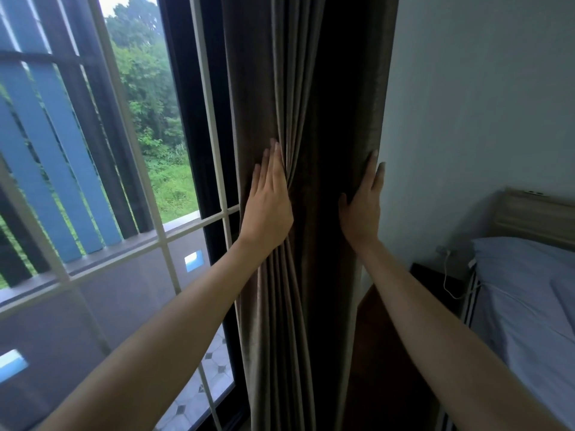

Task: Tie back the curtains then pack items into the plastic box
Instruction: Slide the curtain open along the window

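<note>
A dark brown curtain hangs gathered in folds between the window and the wall. My left hand presses flat against the curtain's left side with straight fingers, bunching the folds inward. On the curtain's right edge, beside the wall, lies my right hand with its fingers extended and its thumb spread across the cloth. No tie-back and no plastic box are in view.
A window with white bars and a dark frame fills the left, with blue railing slats and greenery outside. A pale wall stands on the right. A bed with a wooden headboard, a dark bedside table and a white cable lie at lower right.
</note>
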